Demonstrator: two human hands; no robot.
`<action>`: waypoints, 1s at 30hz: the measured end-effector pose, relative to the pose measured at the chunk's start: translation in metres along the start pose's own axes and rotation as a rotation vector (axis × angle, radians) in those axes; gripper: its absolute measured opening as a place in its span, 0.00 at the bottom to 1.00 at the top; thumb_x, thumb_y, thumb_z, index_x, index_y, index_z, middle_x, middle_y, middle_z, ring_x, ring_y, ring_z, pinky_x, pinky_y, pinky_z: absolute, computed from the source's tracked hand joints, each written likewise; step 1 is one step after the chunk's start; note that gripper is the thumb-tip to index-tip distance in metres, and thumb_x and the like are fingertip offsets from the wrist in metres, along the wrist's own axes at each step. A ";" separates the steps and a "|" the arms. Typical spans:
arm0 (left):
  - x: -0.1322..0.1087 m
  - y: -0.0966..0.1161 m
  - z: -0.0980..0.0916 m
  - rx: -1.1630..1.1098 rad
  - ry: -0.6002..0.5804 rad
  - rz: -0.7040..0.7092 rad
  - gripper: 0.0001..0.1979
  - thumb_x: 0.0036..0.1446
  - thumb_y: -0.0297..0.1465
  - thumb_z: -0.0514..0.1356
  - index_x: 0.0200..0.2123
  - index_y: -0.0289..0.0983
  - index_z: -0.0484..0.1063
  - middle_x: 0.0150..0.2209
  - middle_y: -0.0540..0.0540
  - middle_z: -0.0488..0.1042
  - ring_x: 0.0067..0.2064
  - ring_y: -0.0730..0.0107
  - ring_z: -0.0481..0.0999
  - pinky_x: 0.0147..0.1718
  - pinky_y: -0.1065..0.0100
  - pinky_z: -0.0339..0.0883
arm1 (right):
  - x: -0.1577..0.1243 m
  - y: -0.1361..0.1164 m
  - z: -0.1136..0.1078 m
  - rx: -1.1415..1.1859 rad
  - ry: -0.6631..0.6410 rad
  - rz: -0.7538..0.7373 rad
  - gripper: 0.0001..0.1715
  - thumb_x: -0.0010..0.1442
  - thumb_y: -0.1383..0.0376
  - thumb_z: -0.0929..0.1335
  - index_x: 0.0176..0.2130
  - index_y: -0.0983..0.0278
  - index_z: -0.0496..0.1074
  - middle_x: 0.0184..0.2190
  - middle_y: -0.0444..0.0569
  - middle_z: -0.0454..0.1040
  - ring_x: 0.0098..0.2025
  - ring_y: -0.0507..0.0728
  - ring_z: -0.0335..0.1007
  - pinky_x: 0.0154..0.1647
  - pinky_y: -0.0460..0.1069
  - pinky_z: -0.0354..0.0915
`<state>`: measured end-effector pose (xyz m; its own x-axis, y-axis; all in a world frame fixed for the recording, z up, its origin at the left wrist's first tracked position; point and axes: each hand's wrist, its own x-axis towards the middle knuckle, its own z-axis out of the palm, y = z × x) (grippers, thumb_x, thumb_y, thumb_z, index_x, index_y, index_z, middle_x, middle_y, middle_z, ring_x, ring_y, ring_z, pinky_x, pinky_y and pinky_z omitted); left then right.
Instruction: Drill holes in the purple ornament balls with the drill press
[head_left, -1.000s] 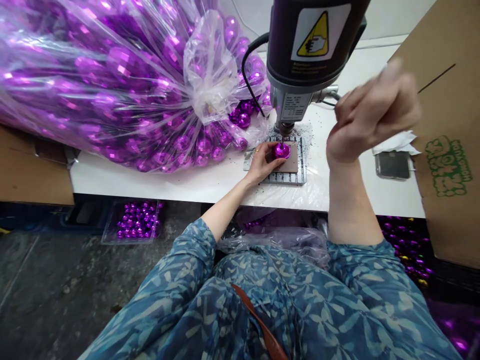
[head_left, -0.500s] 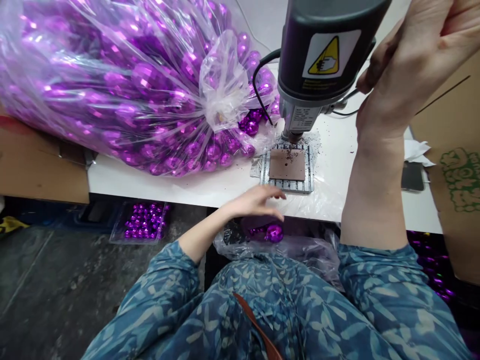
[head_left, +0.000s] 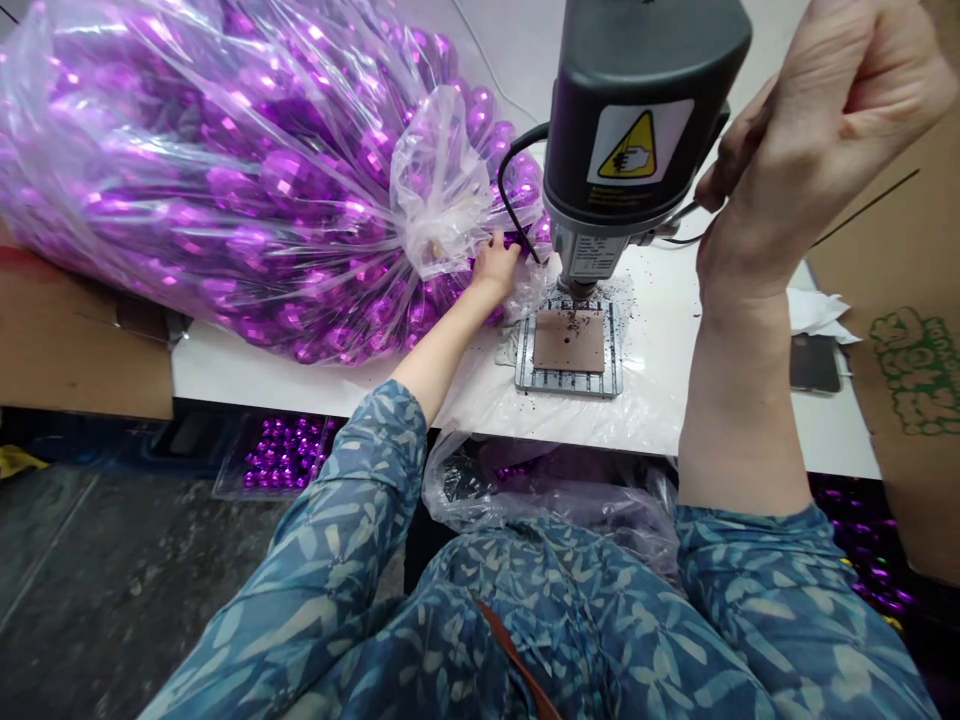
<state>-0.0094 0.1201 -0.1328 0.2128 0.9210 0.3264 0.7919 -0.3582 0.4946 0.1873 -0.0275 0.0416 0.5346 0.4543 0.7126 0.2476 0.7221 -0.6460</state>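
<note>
My left hand (head_left: pixel 495 268) reaches to small shiny purple balls beside the knot of a big clear bag (head_left: pixel 442 190). Its thumb and a finger show, with purple at the tips; whether they grip a ball is hidden. My right hand (head_left: pixel 817 130) is raised at the right of a black bench drill (head_left: pixel 637 110), fingers wrapped round its feed handle, which the hand mostly covers. Under the chuck (head_left: pixel 579 288) lies a brown board (head_left: pixel 568 342) with a small hole, on a slotted metal base (head_left: pixel 568 385). Dark shavings lie around it.
Purple mirrored balls (head_left: pixel 292 180) fill the large bag. A clear tray of purple balls (head_left: pixel 281 452) stands below left. An opened plastic bag (head_left: pixel 555 495) hangs at the table's front edge. A phone (head_left: pixel 816 365), tissue (head_left: pixel 821 315) and cardboard box (head_left: pixel 911 330) are on the right.
My left hand has moved forward and left from the drill base to the purple balls by the knot. The ball below it has dropped from sight. My right hand stays on the handle.
</note>
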 end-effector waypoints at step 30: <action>-0.135 0.033 0.038 -0.633 -0.018 0.029 0.29 0.53 0.40 0.74 0.57 0.41 0.74 0.57 0.39 0.79 0.60 0.52 0.76 0.60 0.51 0.69 | 0.007 0.018 0.004 0.031 0.008 -0.038 0.19 0.69 0.63 0.57 0.28 0.64 0.43 0.21 0.43 0.42 0.27 0.39 0.51 0.35 0.39 0.57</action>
<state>0.0097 -0.0097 -0.1916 0.2430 0.9102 0.3355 0.2953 -0.3988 0.8682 0.1930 -0.0090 0.0359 0.5315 0.4219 0.7345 0.2427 0.7549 -0.6092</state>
